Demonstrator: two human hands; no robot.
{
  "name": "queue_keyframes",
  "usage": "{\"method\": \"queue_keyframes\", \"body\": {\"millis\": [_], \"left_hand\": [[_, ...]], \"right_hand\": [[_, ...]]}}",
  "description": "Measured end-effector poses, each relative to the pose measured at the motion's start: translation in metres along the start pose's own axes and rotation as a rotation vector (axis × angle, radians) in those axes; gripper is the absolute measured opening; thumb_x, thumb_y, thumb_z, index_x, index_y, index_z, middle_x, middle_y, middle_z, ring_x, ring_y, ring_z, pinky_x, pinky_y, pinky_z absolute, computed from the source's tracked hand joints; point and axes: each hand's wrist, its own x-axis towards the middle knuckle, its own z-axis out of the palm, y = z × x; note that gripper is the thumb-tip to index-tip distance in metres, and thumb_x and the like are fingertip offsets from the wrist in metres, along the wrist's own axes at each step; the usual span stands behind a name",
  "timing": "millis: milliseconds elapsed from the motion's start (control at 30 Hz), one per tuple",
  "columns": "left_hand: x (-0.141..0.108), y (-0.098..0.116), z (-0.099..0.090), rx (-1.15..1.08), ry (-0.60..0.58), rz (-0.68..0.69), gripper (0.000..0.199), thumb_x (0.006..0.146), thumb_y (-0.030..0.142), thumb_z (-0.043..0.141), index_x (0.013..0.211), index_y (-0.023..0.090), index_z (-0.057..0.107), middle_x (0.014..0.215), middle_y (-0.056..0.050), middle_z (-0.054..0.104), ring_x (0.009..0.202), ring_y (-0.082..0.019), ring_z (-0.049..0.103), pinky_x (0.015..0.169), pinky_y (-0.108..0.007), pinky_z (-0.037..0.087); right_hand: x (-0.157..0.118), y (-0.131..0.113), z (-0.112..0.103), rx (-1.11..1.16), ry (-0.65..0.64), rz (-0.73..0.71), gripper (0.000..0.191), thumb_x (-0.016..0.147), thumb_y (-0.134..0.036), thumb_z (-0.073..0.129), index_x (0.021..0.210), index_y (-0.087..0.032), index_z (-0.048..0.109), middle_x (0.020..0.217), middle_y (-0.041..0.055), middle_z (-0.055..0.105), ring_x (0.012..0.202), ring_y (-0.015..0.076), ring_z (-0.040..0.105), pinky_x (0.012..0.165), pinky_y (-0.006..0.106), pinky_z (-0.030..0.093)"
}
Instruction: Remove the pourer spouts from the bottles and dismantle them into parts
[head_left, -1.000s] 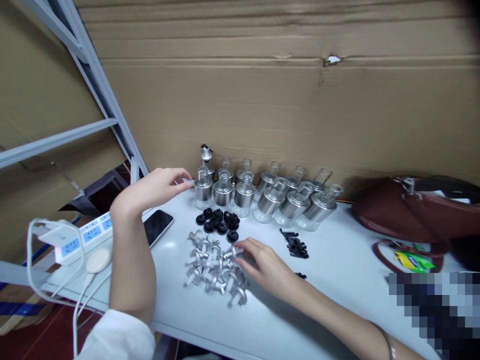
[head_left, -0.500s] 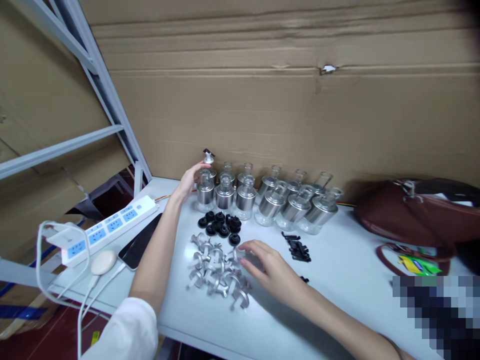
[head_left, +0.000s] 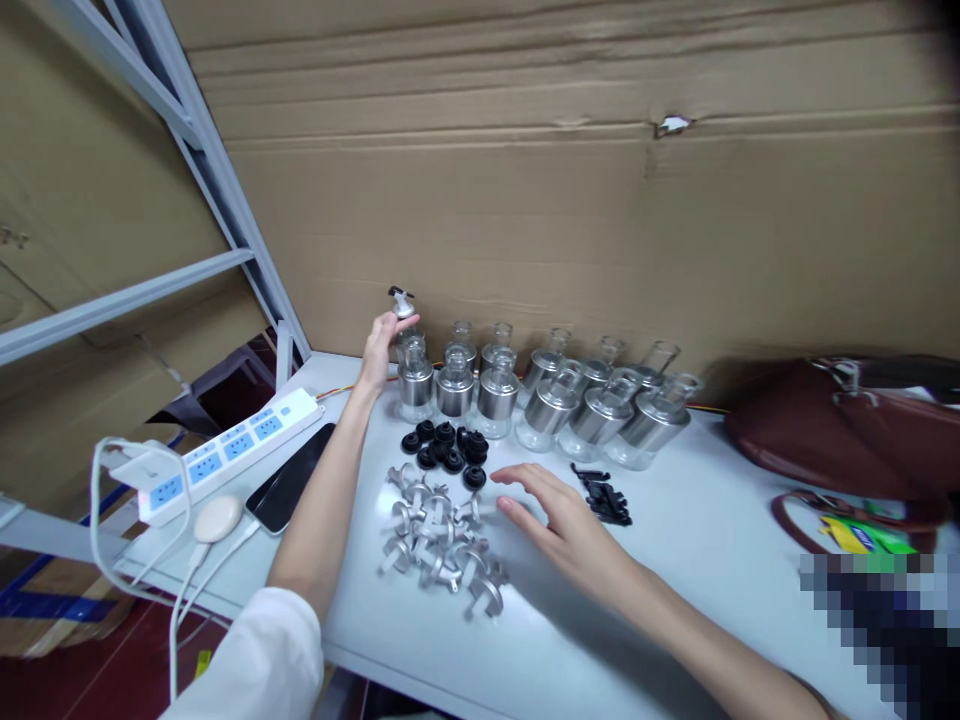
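My left hand (head_left: 381,345) is wrapped round the neck of a glass bottle at the back left, under a silver top with a black lever (head_left: 403,302). My right hand (head_left: 551,515) hovers with thumb and fingers apart, holding nothing, just right of a pile of silver metal parts (head_left: 439,540). Behind that pile lie several round black caps (head_left: 450,447). Two rows of glass bottles with silver bands (head_left: 496,393) stand along the cardboard. Small black levers (head_left: 606,497) lie in a heap right of my right hand.
A white power strip (head_left: 232,450), a black phone (head_left: 289,480) and a round white charger (head_left: 218,519) with cables lie at the left. At the right sits a brown bag (head_left: 810,430) beside a yellow-green packet (head_left: 862,535). Cardboard (head_left: 480,200) stands behind the table.
My left hand and the silver top have risen slightly and shifted left. My right hand has drawn a little away from the silver pile. The camera view has shifted slightly.
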Motion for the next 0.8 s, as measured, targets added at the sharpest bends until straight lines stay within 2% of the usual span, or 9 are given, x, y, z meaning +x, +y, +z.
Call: {"method": "queue_keyframes", "body": {"millis": [133,233,367,467,533,633,700,800], "left_hand": [[-0.002,0.016,-0.006,0.071,0.253,0.188,0.03,0.082,0.038,0.06,0.101,0.019,0.071,0.13,-0.007,0.052,0.125,-0.023,0.047,0.106,-0.034,0.037],[-0.007,0.032,-0.008,0.127,0.416,0.278,0.017,0.078,0.024,0.065,0.091,0.018,0.073,0.122,-0.006,0.051,0.118,-0.02,0.053,0.105,-0.031,0.039],[-0.022,0.062,-0.008,0.194,0.538,0.35,0.01,0.081,0.022,0.062,0.085,0.022,0.071,0.113,-0.004,0.052,0.113,-0.02,0.054,0.102,-0.032,0.043],[-0.039,0.087,-0.005,0.289,0.611,0.452,0.009,0.086,0.025,0.058,0.079,0.021,0.063,0.109,-0.004,0.052,0.112,-0.021,0.054,0.097,-0.034,0.046],[-0.05,0.102,-0.001,0.238,0.562,0.549,0.006,0.087,0.026,0.058,0.084,0.022,0.054,0.107,-0.003,0.053,0.108,-0.02,0.057,0.092,-0.035,0.048],[-0.065,0.118,0.011,0.063,0.297,0.606,0.023,0.085,0.022,0.06,0.098,0.027,0.041,0.106,-0.001,0.056,0.099,-0.019,0.062,0.086,-0.036,0.049],[-0.073,0.124,0.021,-0.027,0.094,0.537,0.033,0.081,0.021,0.063,0.097,0.028,0.035,0.105,-0.001,0.056,0.096,-0.019,0.064,0.081,-0.034,0.05],[-0.083,0.125,0.039,-0.172,-0.212,0.353,0.047,0.07,0.022,0.072,0.087,0.027,0.028,0.1,0.001,0.055,0.092,-0.018,0.064,0.076,-0.031,0.051]], "right_hand": [[0.002,0.0,-0.007,-0.024,0.006,-0.006,0.025,0.096,-0.036,0.044,0.108,-0.021,0.059,0.104,0.0089,0.066,0.097,0.0223,0.062,0.085,0.04,0.051],[0.002,-0.001,-0.011,-0.035,0.038,-0.008,0.025,0.096,-0.037,0.043,0.107,-0.022,0.059,0.105,0.0089,0.067,0.096,0.0226,0.063,0.08,0.038,0.052],[0.002,-0.002,-0.018,-0.049,0.082,-0.022,0.025,0.095,-0.037,0.043,0.107,-0.022,0.06,0.104,0.0088,0.068,0.095,0.0228,0.063,0.072,0.035,0.054],[0.006,-0.009,-0.027,-0.061,0.118,-0.065,0.024,0.096,-0.036,0.043,0.108,-0.022,0.059,0.102,0.0087,0.067,0.093,0.0221,0.063,0.073,0.034,0.053],[0.011,-0.017,-0.036,-0.068,0.164,-0.11,0.022,0.095,-0.034,0.045,0.108,-0.022,0.058,0.101,0.0082,0.067,0.091,0.0209,0.063,0.074,0.033,0.053],[0.016,-0.03,-0.051,-0.069,0.268,-0.168,0.018,0.095,-0.033,0.046,0.104,-0.022,0.057,0.099,0.0067,0.066,0.09,0.0192,0.062,0.072,0.029,0.051],[0.017,-0.036,-0.061,-0.07,0.346,-0.185,0.014,0.095,-0.032,0.047,0.095,-0.022,0.057,0.091,0.0045,0.065,0.083,0.0176,0.062,0.07,0.028,0.049],[0.015,-0.038,-0.072,-0.063,0.44,-0.173,0.014,0.094,-0.032,0.049,0.084,-0.022,0.052,0.078,0.0011,0.06,0.071,0.0148,0.058,0.066,0.026,0.046]]}}
